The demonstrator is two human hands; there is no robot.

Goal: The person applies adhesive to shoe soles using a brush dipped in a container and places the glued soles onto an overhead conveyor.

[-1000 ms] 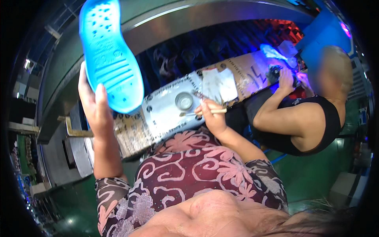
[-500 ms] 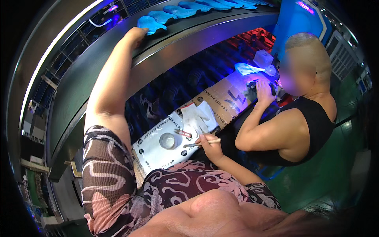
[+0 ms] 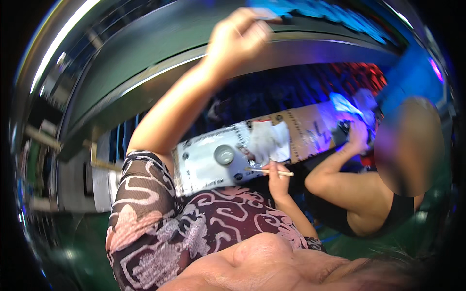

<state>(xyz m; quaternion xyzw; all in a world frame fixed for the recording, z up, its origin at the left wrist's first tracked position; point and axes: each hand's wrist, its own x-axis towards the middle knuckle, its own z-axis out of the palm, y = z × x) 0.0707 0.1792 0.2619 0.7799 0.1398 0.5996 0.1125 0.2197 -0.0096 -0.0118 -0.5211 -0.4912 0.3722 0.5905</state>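
My left hand [image 3: 240, 36] is raised over the belt at the top, near the blue insole-shaped pieces [image 3: 315, 8]. Motion smears its fingers; a pale flat patch shows at their tips, and I cannot make out whether it is held. Lower down, my right hand [image 3: 277, 178] grips a thin brush [image 3: 285, 173] with a pale handle, its tip pointing left. To the left of the brush stands a small round cup [image 3: 224, 155] on a white-covered board [image 3: 204, 167]. A whitish glove [image 3: 262, 140] lies just beyond my right hand.
The dark conveyor belt [image 3: 145, 60] with its metal edge [image 3: 167, 72] runs across the far side. At the right a co-worker's arm [image 3: 344, 182] reaches over brown cardboard [image 3: 303, 121] toward a dark item. A bright bluish plastic bag [image 3: 343, 105] lies beyond.
My left hand has left the nearest blue piece and swung right. The view has turned, so the blue row appears farther right. My right hand still holds the brush.
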